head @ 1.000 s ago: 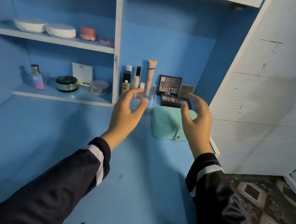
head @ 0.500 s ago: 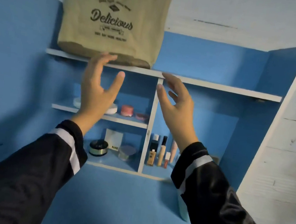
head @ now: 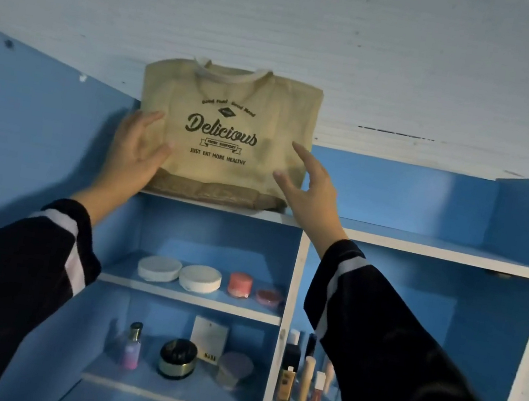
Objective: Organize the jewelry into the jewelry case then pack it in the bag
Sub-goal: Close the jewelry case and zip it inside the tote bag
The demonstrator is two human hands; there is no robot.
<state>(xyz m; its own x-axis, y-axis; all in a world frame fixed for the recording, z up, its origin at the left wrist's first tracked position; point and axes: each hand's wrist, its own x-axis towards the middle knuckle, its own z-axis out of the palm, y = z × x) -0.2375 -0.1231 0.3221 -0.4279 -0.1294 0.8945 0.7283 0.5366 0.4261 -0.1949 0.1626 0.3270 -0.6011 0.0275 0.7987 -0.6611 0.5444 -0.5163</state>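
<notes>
1. Reaching up for the bag (head: pixel 225 132), standing upright on the top shelf (head: pixel 420 247).
2. Spreading left hand (head: pixel 133 153) and right hand (head: pixel 312 190) at its sides, fingers loose, gripping nothing.
3. Judging packing as pending: bag not yet taken down, jewelry case out of view.

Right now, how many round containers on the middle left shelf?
4, in a row: left white compact, second white compact beside it, pink jar, flat pink pot at right end. Some may hide behind.
</notes>
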